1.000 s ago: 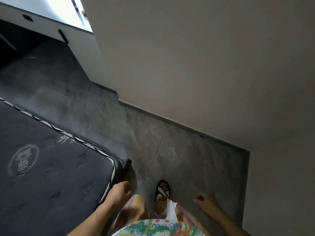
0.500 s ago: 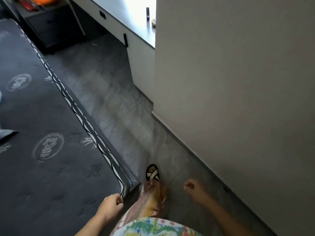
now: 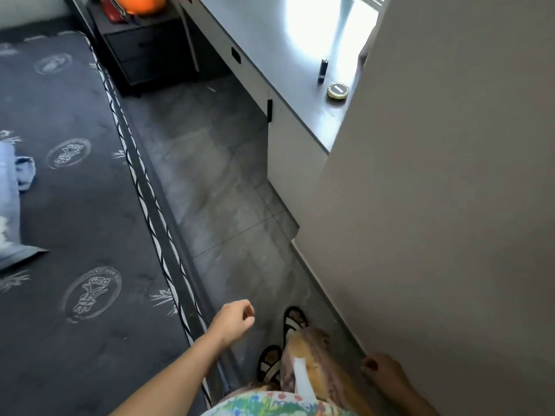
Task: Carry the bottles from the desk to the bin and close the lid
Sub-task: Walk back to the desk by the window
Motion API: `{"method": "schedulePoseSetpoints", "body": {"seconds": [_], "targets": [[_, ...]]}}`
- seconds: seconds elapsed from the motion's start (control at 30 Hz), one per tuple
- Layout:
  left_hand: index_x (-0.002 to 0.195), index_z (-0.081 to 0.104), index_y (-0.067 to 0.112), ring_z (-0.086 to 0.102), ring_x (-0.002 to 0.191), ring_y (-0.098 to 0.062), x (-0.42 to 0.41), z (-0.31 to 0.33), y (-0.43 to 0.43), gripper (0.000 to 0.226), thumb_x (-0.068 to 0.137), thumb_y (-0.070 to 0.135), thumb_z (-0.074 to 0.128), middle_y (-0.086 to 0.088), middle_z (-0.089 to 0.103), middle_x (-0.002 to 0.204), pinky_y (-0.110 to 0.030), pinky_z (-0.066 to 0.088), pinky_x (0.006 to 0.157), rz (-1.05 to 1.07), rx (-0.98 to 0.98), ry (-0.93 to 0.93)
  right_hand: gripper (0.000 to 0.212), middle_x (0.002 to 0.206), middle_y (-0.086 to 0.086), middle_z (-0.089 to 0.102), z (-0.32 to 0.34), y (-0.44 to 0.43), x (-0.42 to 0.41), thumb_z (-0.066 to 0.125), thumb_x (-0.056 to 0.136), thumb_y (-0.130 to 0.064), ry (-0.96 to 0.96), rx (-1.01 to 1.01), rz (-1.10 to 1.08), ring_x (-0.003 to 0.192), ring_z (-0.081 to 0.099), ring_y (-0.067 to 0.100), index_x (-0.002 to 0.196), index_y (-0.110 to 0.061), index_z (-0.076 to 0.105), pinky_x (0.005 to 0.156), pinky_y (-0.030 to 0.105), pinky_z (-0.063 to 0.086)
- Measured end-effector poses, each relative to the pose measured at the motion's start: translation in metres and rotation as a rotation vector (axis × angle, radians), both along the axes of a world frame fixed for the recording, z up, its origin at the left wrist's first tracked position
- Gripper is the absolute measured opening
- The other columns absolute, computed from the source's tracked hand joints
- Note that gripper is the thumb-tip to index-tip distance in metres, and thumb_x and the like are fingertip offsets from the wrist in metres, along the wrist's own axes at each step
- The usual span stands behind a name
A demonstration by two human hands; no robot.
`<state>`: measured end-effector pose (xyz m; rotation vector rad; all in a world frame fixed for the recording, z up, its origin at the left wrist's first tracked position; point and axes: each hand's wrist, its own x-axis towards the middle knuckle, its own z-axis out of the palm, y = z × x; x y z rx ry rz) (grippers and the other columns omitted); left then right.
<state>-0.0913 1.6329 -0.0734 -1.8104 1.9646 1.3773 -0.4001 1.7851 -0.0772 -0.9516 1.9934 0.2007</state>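
The desk [image 3: 300, 94] lies well ahead of both empty hands.

Two bare hands were in view: the left hand [image 3: 235, 321] at seven o'clock, the right hand [image 3: 383, 370] at five. Two black strapped sandals [image 3: 294, 321] showed at six. On the grey desk top [image 3: 270, 40] at one o'clock stood one small dark upright object [image 3: 323, 71] and one round gold-rimmed tin [image 3: 338, 90].

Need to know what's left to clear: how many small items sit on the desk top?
2: a small dark upright item stands near the wall edge, and a round gold-rimmed tin lies just in front of it. The wall hides part of the desk.
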Motion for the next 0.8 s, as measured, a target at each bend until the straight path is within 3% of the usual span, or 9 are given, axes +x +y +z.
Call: {"method": "schedulePoseSetpoints", "body": {"seconds": [0.03, 0.17, 0.27, 0.3, 0.4, 0.5, 0.57, 0.67, 0.8], "targets": [[0.093, 0.067, 0.014, 0.065, 0.094, -0.021, -0.004, 0.000, -0.015, 0.016, 0.082, 0.018, 0.057, -0.005, 0.073, 0.097, -0.031, 0.051, 0.086, 0.014, -0.005, 0.006, 0.007, 0.097, 0.012, 0.070, 0.001, -0.017, -0.004, 0.065, 0.084, -0.019, 0.004, 0.010, 0.037, 0.095, 0.065, 0.019, 0.081, -0.013, 0.067, 0.080, 0.025, 0.046], [0.094, 0.067, 0.015, 0.065, 0.096, -0.021, -0.015, -0.003, -0.076, 0.016, 0.083, 0.018, 0.057, -0.004, 0.072, 0.099, -0.031, 0.051, 0.087, 0.063, 0.011, 0.000, 0.036, 0.067, -0.005, 0.058, -0.002, -0.102, -0.017, 0.064, 0.083, -0.019, -0.009, -0.001, 0.106, 0.085, 0.063, 0.015, 0.055, -0.030, 0.045, 0.070, 0.023, 0.040], [0.083, 0.062, 0.023, 0.065, 0.094, -0.020, -0.012, -0.002, -0.117, 0.008, 0.082, 0.017, 0.056, -0.001, 0.069, 0.092, -0.029, 0.049, 0.084, 0.107, 0.035, -0.044, 0.016, 0.086, 0.009, 0.071, -0.001, -0.176, -0.019, 0.062, 0.085, -0.020, -0.038, 0.002, 0.164, 0.088, 0.066, 0.020, 0.068, -0.022, 0.060, 0.070, 0.023, 0.041], [0.077, 0.058, 0.026, 0.065, 0.093, -0.020, -0.010, 0.001, -0.128, 0.010, 0.082, 0.017, 0.056, 0.001, 0.067, 0.087, -0.029, 0.049, 0.083, 0.128, 0.045, -0.056, 0.013, 0.083, 0.008, 0.071, 0.000, -0.200, -0.017, 0.062, 0.084, -0.019, -0.043, -0.012, 0.183, 0.085, 0.066, 0.019, 0.071, -0.019, 0.063, 0.070, 0.024, 0.042], [0.069, 0.050, 0.033, 0.066, 0.090, -0.021, 0.002, 0.005, -0.157, 0.022, 0.080, 0.016, 0.057, 0.003, 0.063, 0.081, -0.030, 0.050, 0.082, 0.199, 0.087, -0.074, 0.016, 0.061, -0.009, 0.055, 0.009, -0.276, 0.001, 0.061, 0.082, -0.017, -0.093, -0.054, 0.238, 0.076, 0.057, 0.012, 0.067, -0.021, 0.061, 0.064, 0.024, 0.038], [0.072, 0.053, 0.030, 0.065, 0.088, -0.020, 0.020, 0.006, -0.183, 0.017, 0.080, 0.015, 0.058, 0.003, 0.063, 0.078, -0.030, 0.050, 0.080, 0.293, 0.107, -0.110, 0.007, 0.081, 0.008, 0.070, 0.011, -0.351, 0.021, 0.062, 0.082, -0.016, -0.131, -0.111, 0.296, 0.078, 0.057, 0.013, 0.077, -0.014, 0.068, 0.074, 0.029, 0.048], [0.068, 0.052, 0.031, 0.065, 0.085, -0.021, 0.034, 0.004, -0.196, 0.022, 0.079, 0.013, 0.059, 0.004, 0.062, 0.075, -0.028, 0.049, 0.077, 0.386, 0.124, -0.130, 0.014, 0.094, 0.011, 0.072, 0.016, -0.398, 0.037, 0.061, 0.083, -0.020, -0.129, -0.117, 0.359, 0.086, 0.063, 0.020, 0.088, -0.009, 0.069, 0.078, 0.029, 0.048], [0.060, 0.050, 0.033, 0.065, 0.084, -0.024, 0.054, -0.003, -0.217, 0.031, 0.077, 0.010, 0.060, 0.002, 0.063, 0.072, -0.028, 0.049, 0.076, 0.475, 0.146, -0.148, 0.016, 0.097, 0.008, 0.073, 0.023, -0.462, 0.061, 0.060, 0.084, -0.022, -0.174, -0.132, 0.386, 0.094, 0.065, 0.024, 0.091, -0.011, 0.069, 0.079, 0.028, 0.049], [0.058, 0.049, 0.033, 0.066, 0.085, -0.026, 0.083, -0.017, -0.257, 0.033, 0.075, 0.008, 0.062, -0.001, 0.063, 0.072, -0.028, 0.050, 0.075, 0.539, 0.173, -0.171, 0.016, 0.088, 0.006, 0.069, 0.022, -0.536, 0.091, 0.058, 0.085, -0.020, -0.220, -0.151, 0.363, 0.085, 0.064, 0.023, 0.093, -0.010, 0.068, 0.080, 0.035, 0.054]]}}
